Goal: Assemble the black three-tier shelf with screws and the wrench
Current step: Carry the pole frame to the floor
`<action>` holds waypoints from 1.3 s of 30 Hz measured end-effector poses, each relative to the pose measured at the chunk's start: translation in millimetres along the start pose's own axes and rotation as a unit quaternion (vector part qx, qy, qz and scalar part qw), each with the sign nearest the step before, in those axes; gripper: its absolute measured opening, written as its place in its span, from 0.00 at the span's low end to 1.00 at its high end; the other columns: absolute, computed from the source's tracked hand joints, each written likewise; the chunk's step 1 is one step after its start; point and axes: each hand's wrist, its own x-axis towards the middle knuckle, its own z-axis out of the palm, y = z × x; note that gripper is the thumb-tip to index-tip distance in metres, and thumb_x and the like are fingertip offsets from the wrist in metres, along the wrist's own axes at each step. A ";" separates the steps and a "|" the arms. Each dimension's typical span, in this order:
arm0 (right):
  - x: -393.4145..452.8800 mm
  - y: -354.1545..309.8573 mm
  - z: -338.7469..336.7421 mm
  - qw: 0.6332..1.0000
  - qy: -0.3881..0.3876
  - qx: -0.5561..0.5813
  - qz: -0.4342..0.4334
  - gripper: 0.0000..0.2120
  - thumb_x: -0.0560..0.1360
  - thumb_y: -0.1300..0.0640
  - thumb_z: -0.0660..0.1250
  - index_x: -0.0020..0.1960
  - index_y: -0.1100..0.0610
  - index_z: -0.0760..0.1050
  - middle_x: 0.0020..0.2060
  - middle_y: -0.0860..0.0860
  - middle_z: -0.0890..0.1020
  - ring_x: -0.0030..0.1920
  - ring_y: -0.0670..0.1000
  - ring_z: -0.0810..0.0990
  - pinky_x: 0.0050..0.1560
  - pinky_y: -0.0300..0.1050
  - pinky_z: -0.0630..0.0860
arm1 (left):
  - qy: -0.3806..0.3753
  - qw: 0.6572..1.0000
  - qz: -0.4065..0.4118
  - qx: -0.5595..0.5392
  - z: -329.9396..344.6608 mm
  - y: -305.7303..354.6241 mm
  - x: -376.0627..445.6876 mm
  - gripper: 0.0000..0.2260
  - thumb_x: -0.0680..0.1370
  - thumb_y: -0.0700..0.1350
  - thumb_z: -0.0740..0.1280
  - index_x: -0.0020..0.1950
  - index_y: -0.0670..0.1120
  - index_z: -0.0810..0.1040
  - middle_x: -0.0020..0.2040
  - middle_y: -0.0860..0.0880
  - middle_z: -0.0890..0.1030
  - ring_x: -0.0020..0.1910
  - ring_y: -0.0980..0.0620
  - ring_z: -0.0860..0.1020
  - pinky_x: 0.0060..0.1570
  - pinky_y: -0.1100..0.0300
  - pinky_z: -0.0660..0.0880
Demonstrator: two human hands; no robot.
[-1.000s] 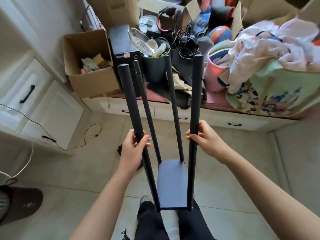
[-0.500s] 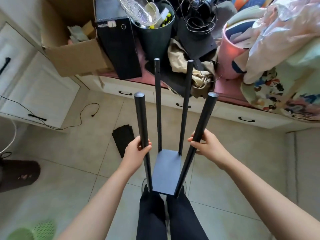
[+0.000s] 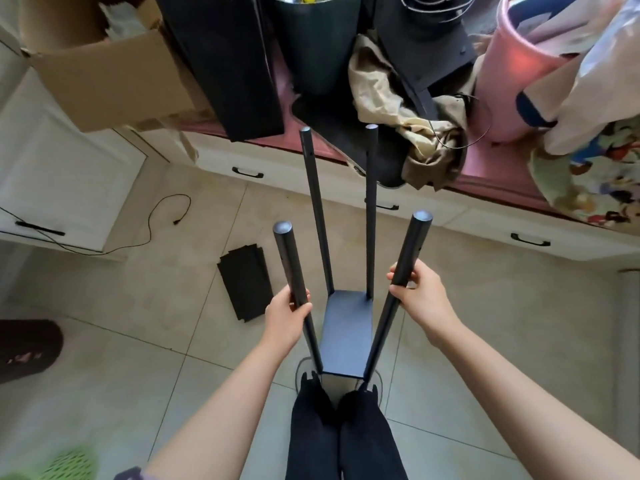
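Observation:
The black shelf frame stands upright on the tiled floor in front of my legs: one flat shelf panel [image 3: 346,332] at the bottom with four round poles rising from its corners. My left hand [image 3: 285,320] grips the near left pole [image 3: 289,263] around its middle. My right hand [image 3: 417,294] grips the near right pole [image 3: 408,252], which leans outward. The two far poles [image 3: 317,209] stand free. A stack of loose black shelf panels [image 3: 244,282] lies flat on the floor to the left. No screws or wrench are visible.
A low white cabinet with drawer handles [image 3: 247,173] runs across behind the frame, its top piled with a cardboard box [image 3: 114,81], a black box [image 3: 225,60], a dark bin [image 3: 317,39], a pink bucket [image 3: 512,74] and cloth. A black cable [image 3: 166,216] trails on the floor at left.
The view has tilted downward and the frame now sits lower, nearer my feet. The near poles have spread apart at their tops. Both hands keep their grip on the poles.

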 end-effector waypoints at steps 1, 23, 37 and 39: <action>6.0 2.1 3.7 1.000 0.010 -0.003 -0.001 0.16 0.74 0.71 0.66 0.48 0.49 0.75 0.47 0.47 0.82 0.53 0.50 0.80 0.53 0.49 0.78 | 0.012 1.000 -0.006 -0.007 4.8 -0.3 6.1 0.06 0.78 0.34 0.68 0.53 0.43 0.78 0.47 0.51 0.80 0.50 0.53 0.78 0.46 0.70 0.70; 45.2 66.6 6.9 0.994 0.031 0.047 0.091 0.13 0.76 0.69 0.64 0.52 0.53 0.78 0.49 0.53 0.81 0.53 0.53 0.79 0.60 0.54 0.75 | -0.040 0.998 -0.044 0.019 70.9 -40.7 59.0 0.05 0.81 0.37 0.65 0.52 0.47 0.74 0.50 0.48 0.79 0.51 0.48 0.76 0.51 0.58 0.70; 18.1 77.8 8.6 0.993 0.004 0.044 0.107 0.14 0.76 0.72 0.64 0.46 0.54 0.79 0.42 0.52 0.77 0.43 0.52 0.75 0.56 0.63 0.78 | -0.005 1.000 0.019 -0.001 73.8 -24.9 27.4 0.07 0.81 0.34 0.66 0.53 0.45 0.79 0.40 0.50 0.75 0.43 0.52 0.74 0.41 0.74 0.69; 22.2 79.3 9.6 0.994 0.015 0.052 0.099 0.15 0.76 0.72 0.64 0.44 0.53 0.78 0.42 0.52 0.77 0.43 0.51 0.75 0.55 0.62 0.79 | 0.001 1.000 0.020 -0.007 80.0 -24.3 28.6 0.07 0.81 0.34 0.66 0.53 0.44 0.79 0.39 0.49 0.74 0.42 0.51 0.72 0.41 0.70 0.69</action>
